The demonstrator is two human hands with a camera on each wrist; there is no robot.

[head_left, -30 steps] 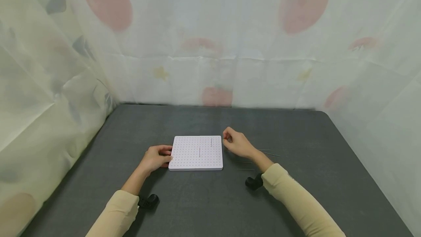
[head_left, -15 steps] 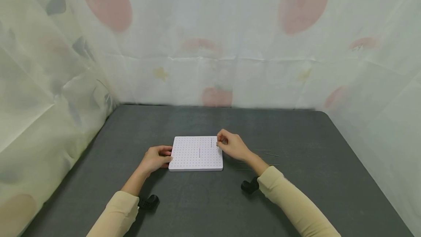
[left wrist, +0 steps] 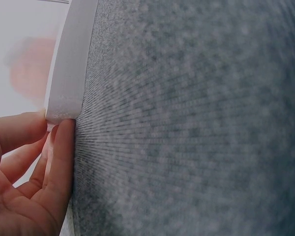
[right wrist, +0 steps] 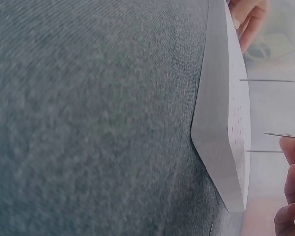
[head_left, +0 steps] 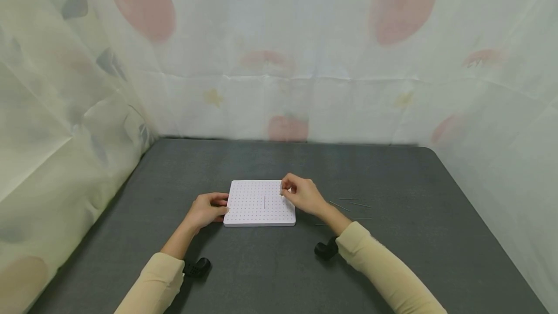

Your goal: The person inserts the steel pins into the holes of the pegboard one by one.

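Note:
A white board [head_left: 248, 217] with a grid of small holes lies flat on the table. My left hand [head_left: 206, 210] grips its left edge; the left wrist view has the thumb at the top edge and fingers [left wrist: 64, 152] against the side. Over the board's upper right part, my right hand [head_left: 302, 195] pinches a thin metal needle [right wrist: 278, 134]. Its tip is apart from the board in the right wrist view. Two more needles stand upright in the board: one near the middle [head_left: 264, 202] and another [right wrist: 263, 151] by the right fingers, largely hidden in the head view.
Several loose needles [head_left: 349, 199] lie on the dark grey table [head_left: 270, 275] right of the board, some near the right forearm. A black wrist device [head_left: 326, 250] sits under each forearm. A patterned curtain [head_left: 340, 110] hangs along the table's back and sides.
My right hand has moved left from beside the board to over its upper right part, carrying the needle. The left hand and the board have stayed put.

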